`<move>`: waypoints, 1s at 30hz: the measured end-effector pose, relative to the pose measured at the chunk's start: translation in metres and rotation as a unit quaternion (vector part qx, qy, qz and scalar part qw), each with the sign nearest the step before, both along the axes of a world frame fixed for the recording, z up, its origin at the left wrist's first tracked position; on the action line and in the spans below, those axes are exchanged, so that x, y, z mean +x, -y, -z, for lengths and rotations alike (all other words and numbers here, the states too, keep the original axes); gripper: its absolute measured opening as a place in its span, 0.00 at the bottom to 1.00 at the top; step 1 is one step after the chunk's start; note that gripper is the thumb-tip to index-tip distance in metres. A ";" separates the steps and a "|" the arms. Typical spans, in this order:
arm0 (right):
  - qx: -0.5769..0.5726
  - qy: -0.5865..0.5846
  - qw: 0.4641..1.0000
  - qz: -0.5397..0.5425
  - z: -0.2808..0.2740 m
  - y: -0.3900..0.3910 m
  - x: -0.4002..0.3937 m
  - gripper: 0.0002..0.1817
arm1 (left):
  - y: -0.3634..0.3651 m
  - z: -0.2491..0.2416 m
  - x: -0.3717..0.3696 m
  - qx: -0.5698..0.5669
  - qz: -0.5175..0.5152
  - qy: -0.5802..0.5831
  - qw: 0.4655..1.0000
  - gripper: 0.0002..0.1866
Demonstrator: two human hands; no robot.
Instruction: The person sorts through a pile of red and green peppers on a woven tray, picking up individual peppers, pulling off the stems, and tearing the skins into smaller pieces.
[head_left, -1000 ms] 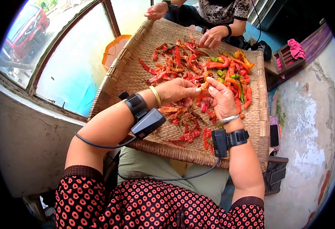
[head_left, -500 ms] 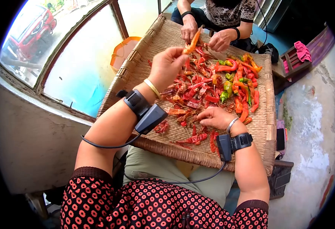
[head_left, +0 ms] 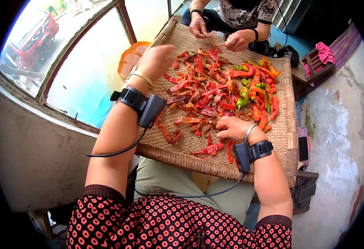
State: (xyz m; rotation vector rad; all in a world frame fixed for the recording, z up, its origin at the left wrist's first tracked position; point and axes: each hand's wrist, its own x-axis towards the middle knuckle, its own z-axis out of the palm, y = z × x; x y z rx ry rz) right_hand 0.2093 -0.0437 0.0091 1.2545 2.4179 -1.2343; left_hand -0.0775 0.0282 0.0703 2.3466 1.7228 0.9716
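So the left hand (head_left: 156, 62) is up in the air over the left part of the woven tray (head_left: 182, 143), blurry, fingers loose and spread with nothing in it as far as I can see. The right hand (head_left: 230, 127) sits down on the chili peppers (head_left: 215, 89) near the front middle of the tray, fingers curled onto the red pieces, but I can't tell if it's actually pinching one. Across the tray another person's hands (head_left: 239, 40) are at the far edge of the pile.

Bare tray (head_left: 165, 89) left; chili peppers (head_left: 219, 89) crowd centre and right.
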 end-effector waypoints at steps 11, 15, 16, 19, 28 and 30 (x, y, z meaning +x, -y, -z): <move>-0.001 -0.016 0.984 0.177 -0.028 -0.003 0.021 0.13 | 0.070 0.053 0.107 -0.633 0.426 -0.094 0.639 0.18; -0.056 0.098 0.974 0.197 -0.034 0.002 0.024 0.15 | 0.080 0.064 0.119 -0.708 0.433 -0.068 0.553 0.22; -0.082 0.082 0.978 0.175 -0.027 0.002 0.026 0.16 | 0.081 0.067 0.119 -0.711 0.432 -0.061 0.552 0.22; -0.131 0.081 0.985 0.076 -0.017 0.004 0.019 0.18 | 0.082 0.073 0.115 -0.684 0.452 -0.048 0.570 0.23; -0.273 0.100 0.954 0.072 -0.013 0.004 0.000 0.18 | 0.087 0.082 0.120 -0.640 0.486 -0.075 0.591 0.20; -0.293 0.123 0.946 0.071 -0.013 0.007 0.002 0.18 | 0.087 0.084 0.120 -0.637 0.483 -0.070 0.597 0.19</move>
